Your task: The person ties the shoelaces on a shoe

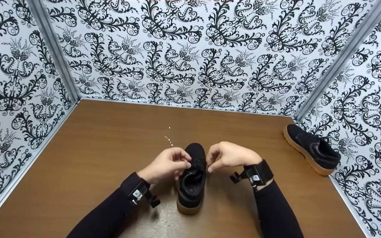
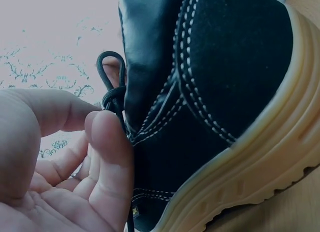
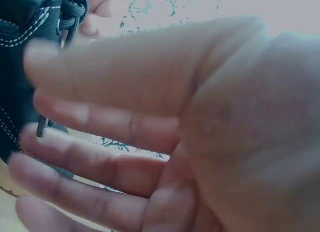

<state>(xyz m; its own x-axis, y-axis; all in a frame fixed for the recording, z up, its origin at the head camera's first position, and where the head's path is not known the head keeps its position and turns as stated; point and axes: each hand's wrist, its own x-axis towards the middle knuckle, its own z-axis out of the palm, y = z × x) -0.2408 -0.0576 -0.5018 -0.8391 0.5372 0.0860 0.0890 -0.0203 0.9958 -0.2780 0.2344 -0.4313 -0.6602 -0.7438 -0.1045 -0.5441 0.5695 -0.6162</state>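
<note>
A black lace-up shoe (image 1: 192,191) with a tan sole stands upright on the table, toe pointing away. On its left side my left hand (image 1: 169,163) pinches the black shoelace (image 2: 114,97) between thumb and forefinger; a small lace loop rises above these fingertips in the left wrist view. My right hand (image 1: 232,155) is at the shoe's right side, thumb and fingers loosely bent in the head view. In the right wrist view its fingers are slightly blurred, and a lace end (image 3: 41,127) lies against the middle finger; no firm grip on it shows.
A second black shoe (image 1: 309,148) with a tan sole lies at the right edge of the brown table (image 1: 111,138). Small bright specks (image 1: 169,140) show on the tabletop beyond my left hand. Patterned black-and-white walls (image 1: 184,59) enclose the back and sides.
</note>
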